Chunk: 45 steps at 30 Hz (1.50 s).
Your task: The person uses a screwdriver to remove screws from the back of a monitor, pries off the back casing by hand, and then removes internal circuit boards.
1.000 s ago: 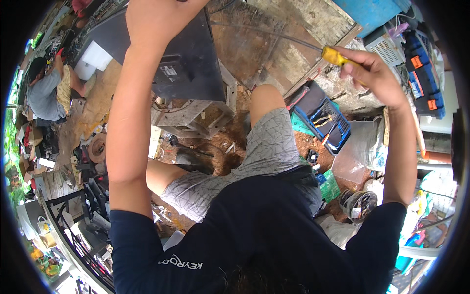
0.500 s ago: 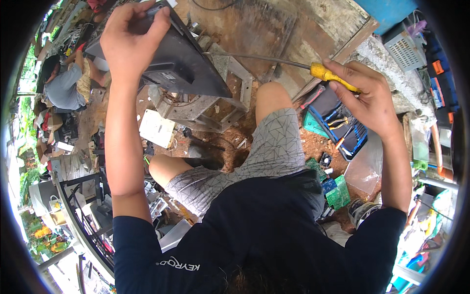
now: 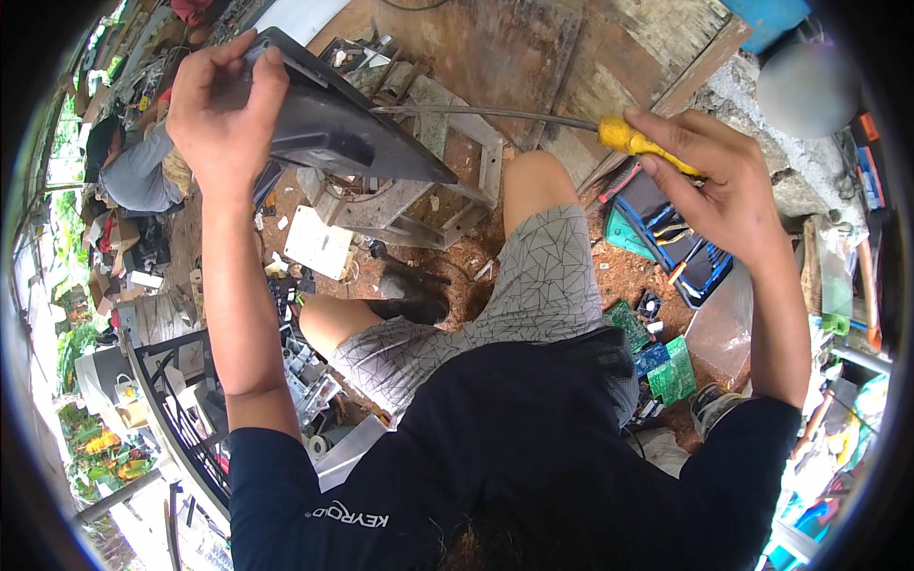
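My left hand (image 3: 221, 119) grips the upper edge of a black flat-screen monitor (image 3: 386, 147), thumb on one side and fingers on the other. The monitor stands tilted, its moulded back toward me. In my right hand (image 3: 719, 176) is a long screwdriver (image 3: 636, 140) by its yellow handle, thumb along the top. Its thin metal shaft runs left to the monitor's edge, where the tip meets the casing or passes behind it; I cannot tell which. A grey metal frame (image 3: 462, 214) sits below and behind the monitor.
A tool case (image 3: 700, 262) with pliers lies beside my right knee, near green circuit boards (image 3: 673, 371). A white plate (image 3: 319, 243) lies on the dirt floor. Wooden boards (image 3: 514, 48) stand ahead. Another person (image 3: 143, 171) crouches at far left amid scrap.
My left hand and the monitor's upper edge have shifted left and slightly down, so the monitor's back shows at a steeper angle. The screwdriver stays at its edge. The whole view has shifted slightly.
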Each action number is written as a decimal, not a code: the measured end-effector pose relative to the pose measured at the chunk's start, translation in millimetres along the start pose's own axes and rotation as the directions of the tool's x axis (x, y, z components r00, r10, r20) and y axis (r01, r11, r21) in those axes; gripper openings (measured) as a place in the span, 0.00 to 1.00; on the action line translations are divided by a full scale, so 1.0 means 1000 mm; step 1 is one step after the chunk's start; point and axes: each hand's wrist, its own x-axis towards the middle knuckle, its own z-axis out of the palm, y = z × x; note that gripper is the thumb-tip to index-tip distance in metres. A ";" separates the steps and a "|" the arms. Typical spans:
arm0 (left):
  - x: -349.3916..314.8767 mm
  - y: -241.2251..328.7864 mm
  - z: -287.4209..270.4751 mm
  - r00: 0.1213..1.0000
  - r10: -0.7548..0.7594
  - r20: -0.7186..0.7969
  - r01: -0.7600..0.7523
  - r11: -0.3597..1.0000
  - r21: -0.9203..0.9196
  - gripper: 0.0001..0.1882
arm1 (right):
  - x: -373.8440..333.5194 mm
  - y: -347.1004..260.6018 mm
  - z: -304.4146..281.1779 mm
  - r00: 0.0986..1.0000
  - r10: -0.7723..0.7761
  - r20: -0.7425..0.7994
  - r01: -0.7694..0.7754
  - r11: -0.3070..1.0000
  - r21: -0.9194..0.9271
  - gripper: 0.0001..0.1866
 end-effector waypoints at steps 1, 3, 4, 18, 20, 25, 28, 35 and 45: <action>0.000 -0.001 0.001 1.000 -0.006 -0.009 0.006 1.000 -0.004 0.15 | -0.002 -0.005 0.000 1.000 0.015 0.002 -0.015 1.000 -0.003 0.20; 0.001 0.000 0.004 1.000 -0.018 -0.025 0.018 1.000 -0.006 0.15 | -0.007 -0.014 0.002 0.999 0.048 -0.017 -0.048 0.999 0.001 0.20; 0.003 0.001 0.009 0.999 -0.021 -0.036 0.021 1.000 -0.007 0.14 | -0.012 -0.017 0.006 0.997 0.065 -0.040 -0.065 0.998 0.004 0.20; 0.029 0.005 0.031 0.992 -0.011 -0.129 0.009 1.000 -0.018 0.12 | -0.032 -0.073 0.050 0.965 0.148 -0.215 -0.159 0.987 -0.037 0.19; 0.027 0.002 0.032 0.994 -0.021 -0.109 0.026 0.999 0.044 0.12 | -0.035 -0.084 0.051 0.974 0.126 -0.188 -0.161 0.970 -0.182 0.20; 0.034 0.008 0.043 0.988 -0.055 -0.145 0.054 0.998 -0.012 0.12 | -0.033 -0.127 0.051 0.985 0.130 -0.113 -0.167 0.879 -0.446 0.24; 0.034 0.002 0.044 0.989 -0.060 -0.132 0.066 0.997 0.042 0.12 | -0.015 -0.155 0.037 0.987 0.159 -0.006 -0.134 0.817 -0.561 0.24; 0.042 0.003 0.057 0.995 -0.078 -0.063 0.083 0.993 0.078 0.15 | 0.031 -0.213 0.010 0.967 0.189 0.171 0.030 0.582 -0.813 0.22; 0.042 0.005 0.028 0.975 -0.018 0.221 -0.021 0.985 0.173 0.22 | 0.079 -0.143 -0.051 0.955 -0.145 0.258 0.278 0.738 -0.615 0.19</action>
